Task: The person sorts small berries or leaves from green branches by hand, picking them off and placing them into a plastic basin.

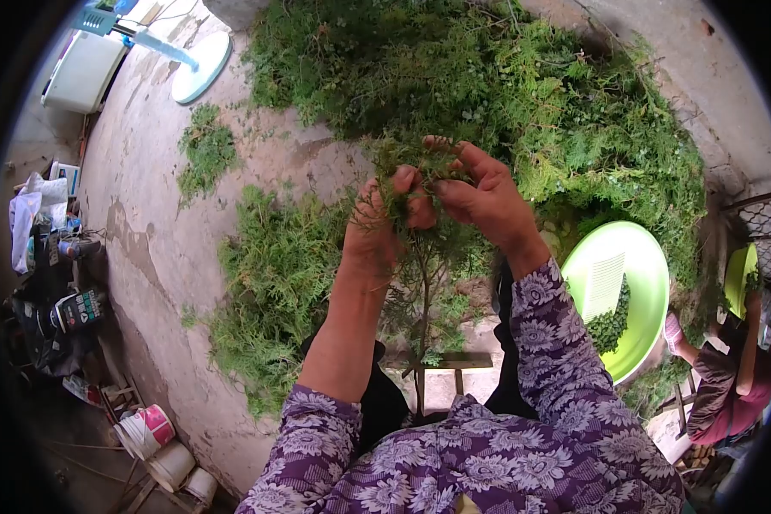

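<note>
A leafy evergreen branch [425, 295], with flat scale-like sprays, stands upright in front of my body, its bare stem running down between my knees. My left hand [379, 221] is closed around its upper part, thumb up. Beside it, my right hand [493, 202] has thumb and fingers curled together among the sprays at the top; what exactly lies between the fingertips is partly hidden by foliage. Right of my right forearm sits a lime-green basin [654, 343] with a slotted, ridged section [604, 278] and a heap of small green cones or seeds [610, 325].
A large pile of evergreen cuttings [385, 64] spreads ahead, with a smaller heap [274, 274] at left. A fan's round base [204, 70] stands at upper left, buckets [146, 431] at lower left. Another person [732, 385] sits at far right near a green container [739, 278].
</note>
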The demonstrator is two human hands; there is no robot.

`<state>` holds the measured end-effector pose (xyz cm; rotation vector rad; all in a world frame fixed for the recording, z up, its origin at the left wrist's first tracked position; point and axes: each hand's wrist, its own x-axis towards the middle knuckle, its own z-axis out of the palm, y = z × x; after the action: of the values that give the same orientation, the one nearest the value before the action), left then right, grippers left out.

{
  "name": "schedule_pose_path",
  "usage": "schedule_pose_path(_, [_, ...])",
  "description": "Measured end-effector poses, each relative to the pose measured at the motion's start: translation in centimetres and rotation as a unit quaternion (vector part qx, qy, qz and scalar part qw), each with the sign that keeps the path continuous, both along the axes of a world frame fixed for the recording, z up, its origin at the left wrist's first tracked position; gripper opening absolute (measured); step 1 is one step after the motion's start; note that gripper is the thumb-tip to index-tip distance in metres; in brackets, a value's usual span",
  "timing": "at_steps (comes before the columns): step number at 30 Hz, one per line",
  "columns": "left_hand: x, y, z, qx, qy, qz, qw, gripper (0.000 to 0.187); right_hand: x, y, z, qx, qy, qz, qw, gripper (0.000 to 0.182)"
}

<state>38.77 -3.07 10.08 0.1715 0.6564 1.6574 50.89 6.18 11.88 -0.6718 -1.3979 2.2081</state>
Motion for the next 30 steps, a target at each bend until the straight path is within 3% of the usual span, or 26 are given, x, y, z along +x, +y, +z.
schedule_pose_path(2, [0.4, 0.2, 1.0, -0.059, 0.069, -0.011, 0.996, 0.019, 0.2, -0.2, 0.1, 0.035, -0.003, -0.002, 0.999, 0.036])
schedule_pose_path(4, [0.3, 0.2, -0.9, -0.066, 0.060, 0.016, 0.996, 0.021, 0.2, -0.4, 0.2, 0.133, -0.023, 0.007, 0.991, 0.029])
schedule_pose_path(6, [0.2, -0.1, -2.2, -0.074, 0.053, 0.043, 0.995, 0.024, 0.1, -0.7, 0.3, 0.143, -0.014, -0.007, 0.990, 0.027])
schedule_pose_path(8, [0.4, -0.2, -0.9, 0.020, 0.020, -0.014, 0.999, 0.018, 0.2, -0.6, -0.2, 0.152, -0.005, -0.021, 0.988, 0.025])
schedule_pose_path(10, [0.0, 0.0, -0.8, 0.012, 0.030, -0.034, 0.999, 0.016, 0.2, -0.1, -1.4, 0.397, -0.040, -0.057, 0.915, 0.020])
schedule_pose_path(11, [0.0, 0.1, -0.6, 0.003, 0.040, -0.053, 0.998, 0.013, 0.4, 0.0, -1.4, 0.397, -0.040, -0.057, 0.915, 0.020])
schedule_pose_path(13, [0.4, 0.3, 0.6, -0.026, 0.079, -0.042, 0.996, 0.012, 0.8, 0.0, -1.0, 0.508, -0.147, -0.057, 0.847, 0.015])
schedule_pose_path(17, [1.2, 0.2, 1.5, -0.049, 0.131, -0.060, 0.988, 0.010, 1.2, 1.2, -4.0, 0.501, -0.158, -0.167, 0.834, 0.015])
schedule_pose_path(20, [1.1, -0.1, 1.7, -0.041, 0.136, -0.062, 0.988, 0.010, 2.7, 3.8, -2.9, 0.441, -0.190, -0.138, 0.866, 0.016])
schedule_pose_path(21, [1.2, -0.3, 2.2, -0.041, 0.136, -0.060, 0.988, 0.010, 3.0, 4.1, -1.8, 0.149, -0.054, -0.112, 0.981, 0.017])
schedule_pose_path(22, [1.3, -0.5, 3.1, -0.077, 0.122, -0.028, 0.989, 0.009, 3.3, 4.1, -1.0, -0.161, 0.088, -0.074, 0.980, 0.019])
schedule_pose_path(24, [1.3, -0.6, 3.3, -0.112, 0.108, 0.002, 0.988, 0.009, 2.9, 3.4, -0.7, -0.174, 0.114, -0.087, 0.974, 0.022])
schedule_pose_path(26, [1.0, -0.9, 2.5, -0.054, 0.069, -0.034, 0.996, 0.008, 2.7, 3.2, -0.6, -0.233, 0.159, -0.064, 0.957, 0.021])
schedule_pose_path(30, [1.0, -0.9, 2.1, -0.074, 0.067, -0.029, 0.995, 0.009, 2.7, 3.2, -1.2, -0.270, 0.167, -0.042, 0.947, 0.020])
